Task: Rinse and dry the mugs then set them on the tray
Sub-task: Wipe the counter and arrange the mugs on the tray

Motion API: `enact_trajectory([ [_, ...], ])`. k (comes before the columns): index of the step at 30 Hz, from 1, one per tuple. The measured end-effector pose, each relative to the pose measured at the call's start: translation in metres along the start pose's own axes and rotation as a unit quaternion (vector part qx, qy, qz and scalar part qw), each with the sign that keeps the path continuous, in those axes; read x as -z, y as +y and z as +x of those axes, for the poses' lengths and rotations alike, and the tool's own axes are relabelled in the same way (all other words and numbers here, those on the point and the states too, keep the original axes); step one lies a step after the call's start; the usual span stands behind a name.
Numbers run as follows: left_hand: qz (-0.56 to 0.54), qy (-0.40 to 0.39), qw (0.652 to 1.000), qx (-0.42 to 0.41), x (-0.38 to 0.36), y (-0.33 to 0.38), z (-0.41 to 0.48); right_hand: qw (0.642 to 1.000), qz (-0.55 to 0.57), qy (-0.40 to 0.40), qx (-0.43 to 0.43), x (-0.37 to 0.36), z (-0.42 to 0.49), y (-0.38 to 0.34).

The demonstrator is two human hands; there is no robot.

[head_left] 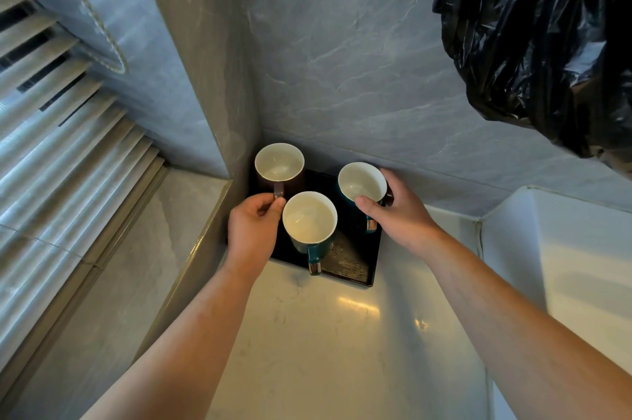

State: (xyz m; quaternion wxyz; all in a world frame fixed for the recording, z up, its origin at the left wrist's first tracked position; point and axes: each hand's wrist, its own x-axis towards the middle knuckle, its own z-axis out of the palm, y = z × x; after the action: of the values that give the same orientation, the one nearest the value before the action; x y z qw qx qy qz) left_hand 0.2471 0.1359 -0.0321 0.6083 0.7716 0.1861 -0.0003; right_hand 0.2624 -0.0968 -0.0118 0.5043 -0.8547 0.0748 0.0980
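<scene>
A dark rectangular tray (355,269) lies in the counter's back corner. Three mugs with white insides stand upright on it. The brown mug (279,163) is at the back left; my left hand (253,228) pinches its handle. A teal mug (310,219) stands in the middle front, its handle pointing toward me, untouched. Another teal mug (361,181) stands at the back right, and my right hand (400,211) wraps around its side, thumb on the near rim.
The pale stone counter (328,344) stretches toward me. A white sink basin (561,248) sits to the right. A black plastic bag (547,36) hangs at the upper right. Grey walls close the corner; window blinds (58,118) fill the left.
</scene>
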Motion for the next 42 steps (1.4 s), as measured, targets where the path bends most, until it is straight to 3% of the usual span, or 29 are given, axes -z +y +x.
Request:
enact_trajectory([
  [6,-0.116,0.018,0.99,0.073,0.0,-0.015,-0.026,1.0,0.0,-0.005,-0.003,0.001,0.001,0.0],
  [16,-0.063,-0.033,0.997,0.033,-0.002,-0.011,-0.042,1.0,0.0,0.027,0.002,0.001,-0.002,-0.002],
  [42,-0.041,-0.032,0.998,0.031,-0.002,-0.018,-0.043,0.999,-0.041,-0.013,-0.009,0.006,0.001,-0.008],
])
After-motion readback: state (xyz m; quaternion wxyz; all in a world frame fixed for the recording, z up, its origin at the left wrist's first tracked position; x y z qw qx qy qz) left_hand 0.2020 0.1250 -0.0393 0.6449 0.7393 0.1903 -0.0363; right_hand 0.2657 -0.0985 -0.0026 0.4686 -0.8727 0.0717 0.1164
